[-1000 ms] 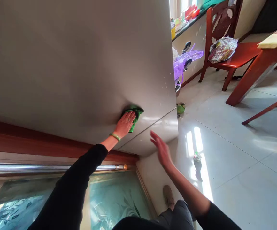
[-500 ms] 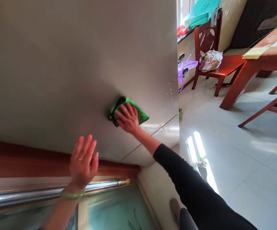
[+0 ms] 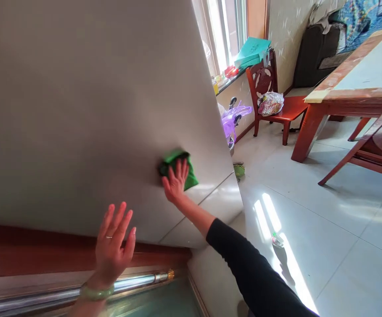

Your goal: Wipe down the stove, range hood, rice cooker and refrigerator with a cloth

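Note:
My right hand [image 3: 175, 181] presses a green cloth with dark edging [image 3: 191, 178] against a large smooth greyish panel [image 3: 111, 101]. Its fingers are spread over the cloth, and part of the cloth shows beyond them. The panel's seam runs just below that hand. Lower left, my left hand [image 3: 115, 244] is raised with its fingers apart and nothing in it. It wears a ring and a pale green bangle [image 3: 96, 292]. Whether the left palm touches the panel, I cannot tell.
A shiny metal bar [image 3: 134, 281] runs below the dark red trim [image 3: 45, 253]. To the right are a wooden chair [image 3: 291, 108] bearing a plastic bag, a wooden table [image 3: 316, 99] and another chair [image 3: 376, 141]. A small object [image 3: 277, 240] stands on the sunlit floor.
The view has turned, so more of the window and room shows at right. My right hand and the cloth have shifted on the panel, the cloth now bunched differently. My left hand remains raised.

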`<state>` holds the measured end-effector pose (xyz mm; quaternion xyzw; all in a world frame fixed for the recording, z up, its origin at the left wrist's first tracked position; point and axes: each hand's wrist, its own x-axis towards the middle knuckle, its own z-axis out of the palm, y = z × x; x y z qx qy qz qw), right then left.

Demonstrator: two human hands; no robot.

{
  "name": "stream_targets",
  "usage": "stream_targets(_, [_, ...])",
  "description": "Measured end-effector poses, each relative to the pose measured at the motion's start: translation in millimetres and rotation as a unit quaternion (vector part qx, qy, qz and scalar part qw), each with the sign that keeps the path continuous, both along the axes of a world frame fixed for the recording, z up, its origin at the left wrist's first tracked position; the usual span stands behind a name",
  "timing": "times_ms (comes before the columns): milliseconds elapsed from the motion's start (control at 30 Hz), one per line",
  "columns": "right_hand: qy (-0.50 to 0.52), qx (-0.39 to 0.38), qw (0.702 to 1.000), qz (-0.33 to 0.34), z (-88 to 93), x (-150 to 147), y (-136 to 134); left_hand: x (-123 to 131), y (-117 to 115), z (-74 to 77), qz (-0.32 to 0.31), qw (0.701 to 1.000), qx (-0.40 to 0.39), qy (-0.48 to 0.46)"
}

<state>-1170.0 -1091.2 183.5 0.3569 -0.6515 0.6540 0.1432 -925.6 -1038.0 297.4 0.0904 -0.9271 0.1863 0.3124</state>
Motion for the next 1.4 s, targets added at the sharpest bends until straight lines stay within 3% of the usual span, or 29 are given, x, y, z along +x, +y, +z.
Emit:
stream_targets(67, [0.162,-0.018,0.987,-0.002,64.9,-34,3,-11,1,7.3,-0.010,1.000,-0.009,0.001])
stream_targets(133, [0.221,-0.029,0.974,-0.032,124.5,-99,12,-16,0,14.4,-0.008,1.000,-0.012,0.008])
stream_targets(200, [0.184,-0.045,0.979,-0.075,151.7,-168,20,-18,-1,19.3,-0.001,1.000,-0.009,0.019])
stream_targets(233, [0.136,-0.042,0.986,-0.090,148.9,-196,23,-18,-2,20.4,0.001,1.000,-0.005,0.023])
stream_targets(300, [-0.008,-0.020,0.992,-0.125,112.9,-231,26,-19,-3,20.1,0.002,0.999,0.007,0.032])
stream_targets(367, [-0.170,0.006,0.974,-0.153,52.7,-230,28,-23,-3,16.3,-0.001,0.999,0.024,0.036])
stream_targets(467, [-0.365,0.033,0.922,-0.126,-31.0,-165,24,-43,0,5.2,-0.022,0.998,0.046,0.027])
stream_targets(533, [-0.418,0.004,0.906,-0.071,-61.0,-95,16,-64,3,-6.3,-0.046,0.997,0.063,0.005])
stream_targets(633, [-0.428,0.007,0.904,0.007,-73.0,4,7,-100,5,-32.1,-0.099,0.989,0.094,-0.047])
stream_targets(733, [-0.410,-0.049,0.902,0.130,-77.8,50,21,-127,-1,-69.6,-0.151,0.975,0.131,-0.094])
stream_targets(833, [-0.462,-0.154,0.835,0.258,-90.5,42,53,-143,-11,-114.8,-0.179,0.962,0.176,-0.105])
stream_targets(933, [-0.529,-0.217,0.756,0.318,-101.7,16,81,-155,-24,-157.3,-0.193,0.953,0.205,-0.109])
stream_targets(1033, [-0.514,-0.221,0.740,0.373,-105.8,-4,95,-167,-41,-183.5,-0.102,0.963,0.201,-0.149])
stream_targets(1100, [-0.471,-0.206,0.763,0.392,-106.9,-14,100,-172,-52,-188.3,0.010,0.960,0.183,-0.211])
stream_targets(1200, [-0.432,-0.184,0.797,0.380,-113.8,-28,107,-175,-63,-180.6,0.134,0.937,0.147,-0.286])
stream_targets(1300, [-0.467,-0.190,0.759,0.413,-135.1,-39,125,-188,-64,-164.6,0.175,0.936,0.105,-0.287])
stream_targets(1400, [-0.536,-0.189,0.720,0.398,-172.5,-43,159,-228,-56,-150.3,0.169,0.945,0.070,-0.273])
